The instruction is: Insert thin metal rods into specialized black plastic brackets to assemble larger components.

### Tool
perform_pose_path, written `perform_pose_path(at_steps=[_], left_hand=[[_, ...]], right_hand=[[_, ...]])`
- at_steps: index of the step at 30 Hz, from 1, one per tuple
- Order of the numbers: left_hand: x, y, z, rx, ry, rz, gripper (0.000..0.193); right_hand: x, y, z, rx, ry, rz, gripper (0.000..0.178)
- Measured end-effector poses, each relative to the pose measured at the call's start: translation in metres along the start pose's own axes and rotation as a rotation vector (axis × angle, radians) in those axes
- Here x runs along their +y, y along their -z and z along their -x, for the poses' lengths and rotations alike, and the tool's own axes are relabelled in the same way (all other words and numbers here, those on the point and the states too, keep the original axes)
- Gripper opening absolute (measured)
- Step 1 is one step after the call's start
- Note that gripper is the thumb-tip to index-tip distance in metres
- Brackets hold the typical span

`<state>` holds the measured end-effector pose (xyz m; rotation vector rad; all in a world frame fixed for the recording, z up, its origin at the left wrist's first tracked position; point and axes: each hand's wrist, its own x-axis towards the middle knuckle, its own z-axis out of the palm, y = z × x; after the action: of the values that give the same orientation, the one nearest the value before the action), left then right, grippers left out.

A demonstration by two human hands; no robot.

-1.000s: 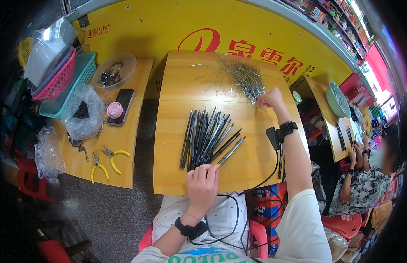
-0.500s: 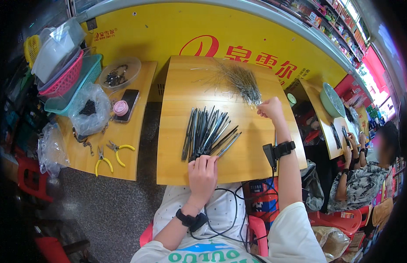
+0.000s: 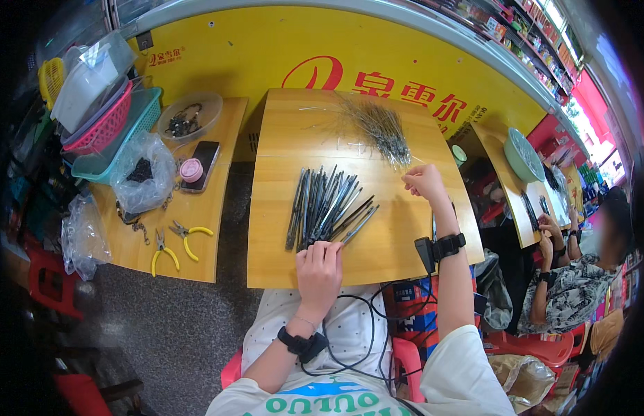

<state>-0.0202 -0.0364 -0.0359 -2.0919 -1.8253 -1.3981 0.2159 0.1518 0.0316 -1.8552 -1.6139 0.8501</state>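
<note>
A fan of slender dark strips (image 3: 327, 204), some with a shiny surface, lies on the wooden table (image 3: 273, 149) in front of me. My left hand (image 3: 319, 274) is closed over their near ends, with the fingertips hidden against them. Farther back and to the right is a bunch of thin, wire-like strands (image 3: 381, 132), spread loosely at the far end and gathered near my side. My right hand (image 3: 424, 182) is raised just on the near side of this bunch, fingers pinched together. Whatever lies in that pinch is too small to make out.
On the left side table are yellow-handled pliers (image 3: 190, 239), a phone (image 3: 203, 166), a pink round container (image 3: 191, 170), a plastic bag (image 3: 143, 173) and stacked baskets (image 3: 103, 125). Black cables (image 3: 367, 305) cross my lap. A co-worker (image 3: 571, 284) sits at the right.
My right hand has drawn slightly nearer to me, away from the strand bunch. My left hand stays at the dark strips. The whole view has shifted slightly.
</note>
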Motion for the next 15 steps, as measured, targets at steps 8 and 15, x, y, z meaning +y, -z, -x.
perform_pose_path(at_steps=[8, 15], left_hand=[[0.001, 0.001, 0.000, -0.015, 0.011, -0.011, 0.016], [0.001, 0.001, 0.001, -0.017, 0.008, -0.004, 0.017]], right_hand=[[0.010, -0.002, -0.004, -0.034, -0.014, 0.015, 0.017], [0.010, -0.017, 0.003, -0.044, 0.001, 0.046, 0.016]])
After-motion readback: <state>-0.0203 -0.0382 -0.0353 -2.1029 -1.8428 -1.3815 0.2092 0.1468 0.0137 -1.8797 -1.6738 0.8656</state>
